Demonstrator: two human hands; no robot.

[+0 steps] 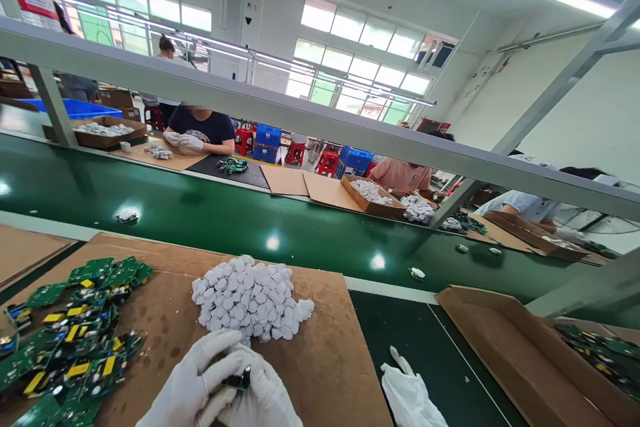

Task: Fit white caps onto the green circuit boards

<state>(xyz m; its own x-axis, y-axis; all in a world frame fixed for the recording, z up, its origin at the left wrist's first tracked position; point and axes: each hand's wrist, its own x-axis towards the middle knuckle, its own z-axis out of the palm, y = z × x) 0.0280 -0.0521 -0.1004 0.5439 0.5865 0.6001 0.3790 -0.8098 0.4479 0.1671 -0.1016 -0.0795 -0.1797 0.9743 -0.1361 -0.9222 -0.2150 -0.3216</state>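
Both hands wear white gloves and meet at the bottom centre of the head view. My left hand [197, 373] and my right hand [265, 387] have their fingers closed round a small circuit board [239, 380], of which only a dark part shows between them. Just beyond the fingers lies a heap of white round caps [247, 297] on a brown cardboard sheet [330, 340]. Left of the hands, green circuit boards [75, 327] with yellow and black parts are piled on the same cardboard.
A green conveyor belt [310, 237] crosses beyond the cardboard, carrying a few small pieces. A white glove [413, 393] lies at the right, beside an open cardboard box [530, 353]. Above runs a grey metal beam [300, 115]. Several people sit across the belt.
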